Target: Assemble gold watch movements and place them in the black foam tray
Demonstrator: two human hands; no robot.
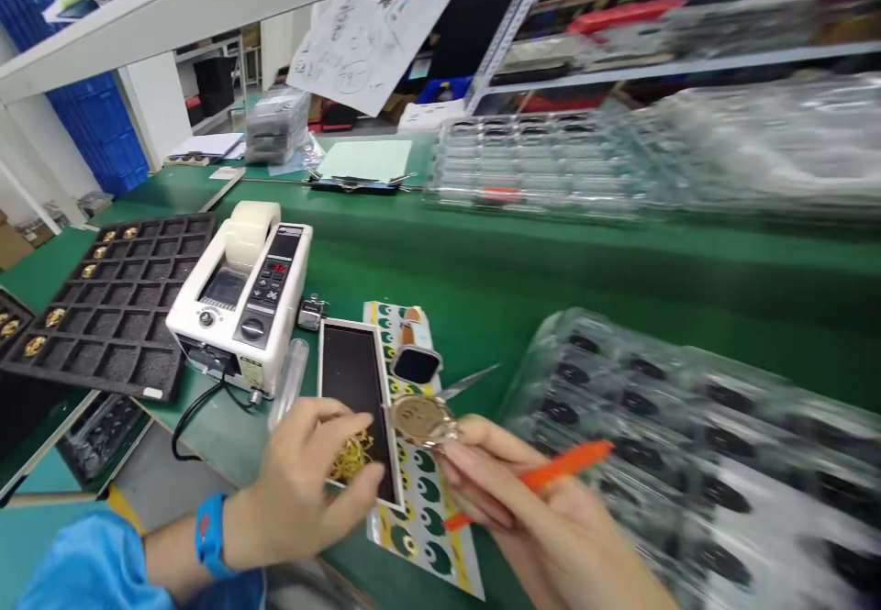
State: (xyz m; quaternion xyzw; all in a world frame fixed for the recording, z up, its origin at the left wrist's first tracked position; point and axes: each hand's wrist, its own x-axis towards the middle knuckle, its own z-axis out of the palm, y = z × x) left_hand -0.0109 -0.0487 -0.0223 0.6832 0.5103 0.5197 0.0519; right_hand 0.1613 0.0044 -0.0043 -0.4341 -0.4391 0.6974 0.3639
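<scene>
My right hand [529, 500] grips a round, gold-brown watch-like disc [421, 419] with a shiny rim by its edge. An orange stick-like tool [568, 466] also runs through its fingers. My left hand [317, 482] is held with thumb and fingers apart, just left of the disc, and nothing shows in it. Beneath that hand is a white-rimmed black tray [351, 362] holding yellow curly scraps [352, 456]. A dark-faced square watch [417, 365] lies beyond the disc on a printed sticker sheet [440, 550]. Near it shows a pointed metal blade [474, 381]; its other end is hidden.
A white tape dispenser [240, 298] stands left of the tray. Farther left lies a black compartment tray [117, 289] with several gold pieces. Clear plastic trays [661, 408] with dark round parts cover the right side. A clipboard [364, 165] rests at the back.
</scene>
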